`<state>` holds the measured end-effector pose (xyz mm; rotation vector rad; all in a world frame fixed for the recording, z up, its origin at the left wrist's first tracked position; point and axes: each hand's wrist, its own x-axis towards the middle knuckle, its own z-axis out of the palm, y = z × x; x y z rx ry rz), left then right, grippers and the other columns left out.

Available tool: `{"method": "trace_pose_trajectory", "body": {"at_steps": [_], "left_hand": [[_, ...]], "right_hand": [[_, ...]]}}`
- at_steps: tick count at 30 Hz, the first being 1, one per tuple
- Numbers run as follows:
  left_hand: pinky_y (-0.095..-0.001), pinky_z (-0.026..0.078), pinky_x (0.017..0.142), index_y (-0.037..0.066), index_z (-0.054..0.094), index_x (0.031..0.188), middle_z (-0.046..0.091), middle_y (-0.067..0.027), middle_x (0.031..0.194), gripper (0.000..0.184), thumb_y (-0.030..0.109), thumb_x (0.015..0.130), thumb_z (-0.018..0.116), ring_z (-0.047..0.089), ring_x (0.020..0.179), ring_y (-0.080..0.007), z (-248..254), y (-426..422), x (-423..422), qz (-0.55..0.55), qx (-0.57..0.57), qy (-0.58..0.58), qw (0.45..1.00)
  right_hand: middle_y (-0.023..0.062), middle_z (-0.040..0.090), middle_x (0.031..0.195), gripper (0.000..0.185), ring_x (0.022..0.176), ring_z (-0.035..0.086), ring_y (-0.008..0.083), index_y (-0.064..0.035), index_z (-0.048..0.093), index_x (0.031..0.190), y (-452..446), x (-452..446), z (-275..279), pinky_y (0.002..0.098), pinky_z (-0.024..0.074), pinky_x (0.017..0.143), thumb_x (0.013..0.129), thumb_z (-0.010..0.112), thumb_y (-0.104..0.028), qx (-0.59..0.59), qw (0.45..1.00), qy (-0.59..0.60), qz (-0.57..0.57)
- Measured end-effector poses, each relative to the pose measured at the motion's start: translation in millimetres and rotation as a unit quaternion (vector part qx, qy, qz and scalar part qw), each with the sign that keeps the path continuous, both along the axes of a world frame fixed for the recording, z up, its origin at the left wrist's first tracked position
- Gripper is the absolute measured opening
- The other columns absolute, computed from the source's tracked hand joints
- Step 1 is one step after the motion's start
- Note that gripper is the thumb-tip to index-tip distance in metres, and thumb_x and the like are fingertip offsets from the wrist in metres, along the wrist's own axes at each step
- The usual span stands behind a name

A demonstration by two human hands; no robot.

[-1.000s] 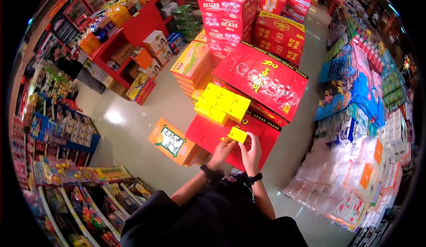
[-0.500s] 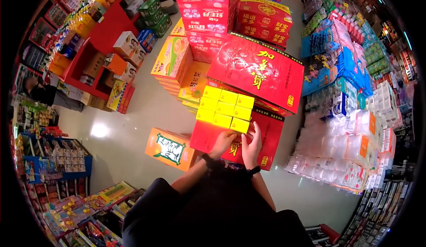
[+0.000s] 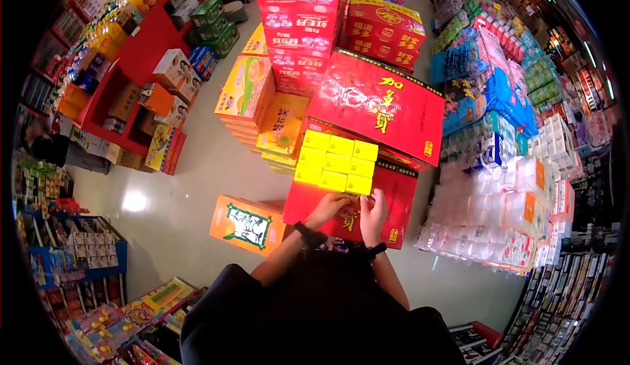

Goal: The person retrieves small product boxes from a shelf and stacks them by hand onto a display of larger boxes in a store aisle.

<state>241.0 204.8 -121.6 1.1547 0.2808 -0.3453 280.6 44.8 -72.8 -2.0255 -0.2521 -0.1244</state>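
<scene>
Several small yellow boxes (image 3: 336,163) lie side by side in a block with three rows. They rest on a large red carton (image 3: 308,201), against the front of a higher red carton (image 3: 377,106). My left hand (image 3: 330,209) is at the block's front edge, its fingers bent and pressed together; what lies between them is hidden. Near the block's front right corner is my right hand (image 3: 373,215), thumb and forefinger apart, fingertips close to the front right box.
Stacked red and white cartons (image 3: 302,30) rise behind, with orange-yellow cartons (image 3: 246,89) to their left. An orange carton (image 3: 246,224) stands left of my hands. Wrapped packs (image 3: 489,211) line the right side. A person (image 3: 69,152) is at the far left.
The small yellow box between my hands has joined the block's front right corner. My fingers have stayed at that edge, and the right hand's fingers have drawn slightly closer in. The view has shifted.
</scene>
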Motion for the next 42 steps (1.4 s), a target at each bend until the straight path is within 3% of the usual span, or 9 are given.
{"method": "trace_pose_trajectory", "body": {"at_steps": [8, 11, 21, 24, 28, 32, 35, 38, 42], "left_hand": [[-0.0409, 0.067, 0.089, -0.005, 0.066, 0.135, 0.072, -0.0185, 0.13, 0.035, 0.018, 0.114, 0.049, 0.079, 0.103, -0.029, 12.3, 21.8, 8.0, -0.068, -0.047, 0.017, 0.996], [-0.0402, 0.067, 0.088, -0.005, 0.067, 0.134, 0.074, -0.0187, 0.127, 0.036, 0.019, 0.113, 0.051, 0.08, 0.102, -0.0293, 21.4, 22.2, 8.9, -0.068, -0.025, 0.023, 0.997], [-0.0372, 0.067, 0.083, -0.003, 0.072, 0.129, 0.079, -0.0176, 0.115, 0.035, 0.022, 0.11, 0.055, 0.081, 0.094, -0.028, -25.1, 15.2, 15.6, -0.039, -0.034, 0.049, 0.997], [-0.0358, 0.067, 0.081, -0.002, 0.073, 0.126, 0.079, -0.017, 0.112, 0.034, 0.021, 0.109, 0.055, 0.081, 0.093, -0.0272, -5.9, 9.5, 4.4, 0.012, 0.016, 0.044, 0.999], [-0.0341, 0.064, 0.084, -0.001, 0.077, 0.119, 0.081, -0.0142, 0.105, 0.032, 0.021, 0.107, 0.057, 0.079, 0.095, -0.0237, 13.6, -20.0, -4.4, 0.108, 0.132, 0.007, 0.985], [-0.0377, 0.058, 0.09, 0.001, 0.078, 0.116, 0.08, -0.0143, 0.104, 0.03, 0.024, 0.103, 0.062, 0.075, 0.096, -0.0242, -0.8, -74.2, -31.7, 0.242, 0.264, -0.026, 0.933], [-0.0384, 0.055, 0.101, -0.001, 0.075, 0.121, 0.078, -0.0158, 0.118, 0.03, 0.016, 0.102, 0.058, 0.072, 0.109, -0.0264, 14.5, -127.1, -60.2, 0.347, 0.29, -0.094, 0.887], [-0.0402, 0.053, 0.104, 0.001, 0.072, 0.123, 0.076, -0.0189, 0.12, 0.031, 0.016, 0.101, 0.056, 0.071, 0.113, -0.0312, 20.9, -180.0, -96.5, 0.387, 0.327, -0.013, 0.862], [-0.043, 0.054, 0.101, 0.005, 0.071, 0.126, 0.076, -0.0177, 0.12, 0.035, 0.027, 0.101, 0.057, 0.072, 0.112, -0.0327, 22.1, -245.1, -156.2, 0.411, 0.362, 0.059, 0.835]], "right_hand": [[0.0158, 0.074, 0.111, 0.02, 0.103, 0.075, 0.0234, 0.0033, 0.058, 0.117, -4.2, 8.7, -19.8, 0.0326, 0.061, 0.089, 0.102, 0.069, -0.002, 0.01, 0.999, 0.036, 0.03], [0.0192, 0.074, 0.11, 0.026, 0.102, 0.076, 0.0297, 0.001, 0.056, 0.118, -4.8, 10.6, -24.6, 0.037, 0.0598, 0.084, 0.1, 0.073, -0.008, 0.017, 0.999, 0.02, 0.029], [0.0172, 0.074, 0.114, 0.032, 0.103, 0.074, 0.0272, 0.0007, 0.061, 0.127, -18.5, 26.8, -20.6, 0.0371, 0.0605, 0.089, 0.098, 0.072, -0.004, 0.029, 0.989, 0.084, 0.118], [0.0196, 0.073, 0.118, 0.034, 0.104, 0.074, 0.0289, 0.0013, 0.062, 0.13, -24.0, 40.6, -38.5, 0.0387, 0.0594, 0.093, 0.096, 0.07, -0.002, 0.038, 0.984, 0.013, 0.171], [0.0186, 0.071, 0.122, 0.03, 0.111, 0.072, 0.0296, 0.0032, 0.063, 0.124, -44.8, 45.6, -27.3, 0.0399, 0.0604, 0.097, 0.094, 0.067, 0.003, 0.028, 0.967, 0.113, 0.228], [0.0138, 0.068, 0.115, 0.023, 0.102, 0.066, 0.0281, 0.001, 0.066, 0.114, -84.7, 46.2, -14.0, 0.0389, 0.0558, 0.087, 0.091, 0.066, 0.001, -0.006, 0.936, -0.009, 0.351], [0.0145, 0.065, 0.135, 0.019, 0.119, 0.067, 0.0287, 0.0003, 0.069, 0.107, -118.3, 47.4, -37.2, 0.0398, 0.0556, 0.101, 0.089, 0.07, 0.004, 0.018, 0.917, 0.053, 0.394], [0.0162, 0.065, 0.136, 0.021, 0.119, 0.068, 0.0282, -0.0013, 0.07, 0.108, -139.6, 37.2, -19.5, 0.0359, 0.0577, 0.093, 0.088, 0.072, 0.002, -0.066, 0.883, -0.067, 0.46], [0.0156, 0.072, 0.117, 0.016, 0.104, 0.073, 0.0277, -0.0004, 0.071, 0.105, -137.7, 12.6, -15.1, 0.0361, 0.059, 0.087, 0.089, 0.071, -0.001, -0.056, 0.817, 0.037, 0.573]]}}
